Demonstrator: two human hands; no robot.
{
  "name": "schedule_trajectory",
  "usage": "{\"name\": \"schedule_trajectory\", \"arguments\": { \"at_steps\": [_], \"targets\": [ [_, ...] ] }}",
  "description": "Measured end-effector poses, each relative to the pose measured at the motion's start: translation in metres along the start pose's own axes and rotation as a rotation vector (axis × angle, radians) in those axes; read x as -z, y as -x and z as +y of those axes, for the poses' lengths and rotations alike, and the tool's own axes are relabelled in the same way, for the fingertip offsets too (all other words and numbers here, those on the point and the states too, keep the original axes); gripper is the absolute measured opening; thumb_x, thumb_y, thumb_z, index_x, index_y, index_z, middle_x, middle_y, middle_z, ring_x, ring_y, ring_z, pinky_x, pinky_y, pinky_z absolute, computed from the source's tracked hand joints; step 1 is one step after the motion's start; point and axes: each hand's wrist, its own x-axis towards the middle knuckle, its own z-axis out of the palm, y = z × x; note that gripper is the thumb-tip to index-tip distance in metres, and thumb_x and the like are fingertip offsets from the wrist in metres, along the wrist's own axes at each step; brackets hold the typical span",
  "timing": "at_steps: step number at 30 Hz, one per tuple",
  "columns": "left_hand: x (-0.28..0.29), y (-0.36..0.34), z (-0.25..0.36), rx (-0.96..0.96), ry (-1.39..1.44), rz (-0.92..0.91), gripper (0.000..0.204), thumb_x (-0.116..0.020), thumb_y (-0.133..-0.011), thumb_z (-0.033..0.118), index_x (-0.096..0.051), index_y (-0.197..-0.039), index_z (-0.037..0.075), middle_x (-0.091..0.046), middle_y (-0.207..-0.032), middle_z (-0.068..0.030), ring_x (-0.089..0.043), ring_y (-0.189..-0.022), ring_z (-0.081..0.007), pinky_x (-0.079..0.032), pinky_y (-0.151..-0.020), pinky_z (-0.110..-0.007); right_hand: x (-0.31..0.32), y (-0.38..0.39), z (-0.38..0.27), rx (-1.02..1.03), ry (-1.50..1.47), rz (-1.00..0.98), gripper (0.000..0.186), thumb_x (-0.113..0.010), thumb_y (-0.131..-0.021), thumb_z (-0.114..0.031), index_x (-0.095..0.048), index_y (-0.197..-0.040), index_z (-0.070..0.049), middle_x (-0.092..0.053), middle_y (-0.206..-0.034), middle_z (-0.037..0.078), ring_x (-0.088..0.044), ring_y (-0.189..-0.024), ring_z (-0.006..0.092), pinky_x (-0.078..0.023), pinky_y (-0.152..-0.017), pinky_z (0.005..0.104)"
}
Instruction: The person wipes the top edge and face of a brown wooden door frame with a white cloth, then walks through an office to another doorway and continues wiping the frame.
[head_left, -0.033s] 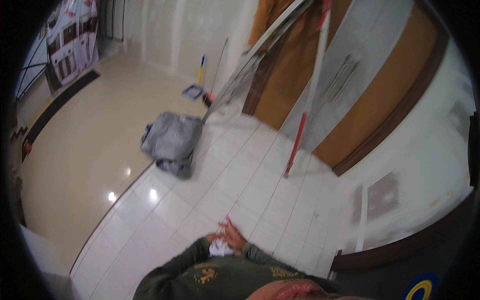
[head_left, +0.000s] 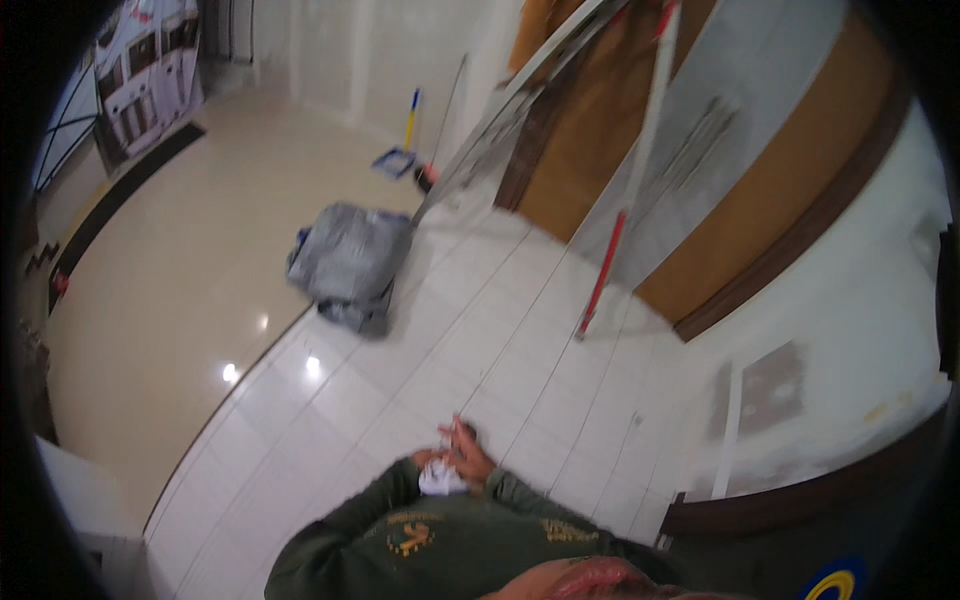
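Note:
In front of my green-sleeved body, my right hand (head_left: 468,455) has some fingers stretched out and spread, pointing forward. My left hand (head_left: 425,459) meets it from the left, its fingers mostly hidden. A crumpled white item (head_left: 440,482), perhaps cloth, sits just below both hands and touches them; which hand holds it, if either, I cannot tell. Beyond them on the white tiled floor (head_left: 520,390) lies a bulky grey wrapped bundle (head_left: 350,255).
An aluminium ladder with a red-footed leg (head_left: 605,270) stands before wooden door panels (head_left: 780,180). A blue dustpan (head_left: 394,160) with a yellow handle is by the back wall. A glossy beige floor (head_left: 180,300) adjoins the tiles. A patched wall (head_left: 820,380) is at right.
The view has shifted slightly, so the bundle, ladder and doors appear higher in the picture. My hands sit a little higher too, still together in much the same pose.

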Motion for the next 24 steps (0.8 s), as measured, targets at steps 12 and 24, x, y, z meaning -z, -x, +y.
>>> {"name": "schedule_trajectory", "arguments": {
  "at_steps": [12, 24],
  "targets": [
    [0.098, -0.014, 0.186, -0.607, 0.227, 0.711, 0.026, -0.05, -0.087, 0.025, -0.058, -0.1, 0.005, -0.06, -0.098, -0.0137, -0.059, -0.09, -0.0294, -0.048, -0.083, -0.044, 0.264, -0.222, -0.055, -0.106, 0.11, 0.007, 0.046, -0.054, -0.084, -0.004, -0.039, -0.127, 0.004, -0.061, -0.106, 0.01, -0.055, -0.093, 0.0133, -0.045, -0.083, 0.0262],
    [0.22, -0.041, 0.311, -0.765, 1.641, 0.154, 0.033, -0.039, -0.085, 0.027, -0.052, -0.112, 0.013, -0.054, -0.112, -0.0114, -0.045, -0.11, -0.0288, -0.036, -0.097, -0.045, 0.389, -0.441, -0.068, -0.448, 0.447, 0.027, 0.046, -0.059, -0.08, -0.017, -0.048, -0.119, 0.005, -0.063, -0.096, 0.011, -0.058, -0.072, 0.0131, -0.047, -0.062, 0.0253]
  ]
}}
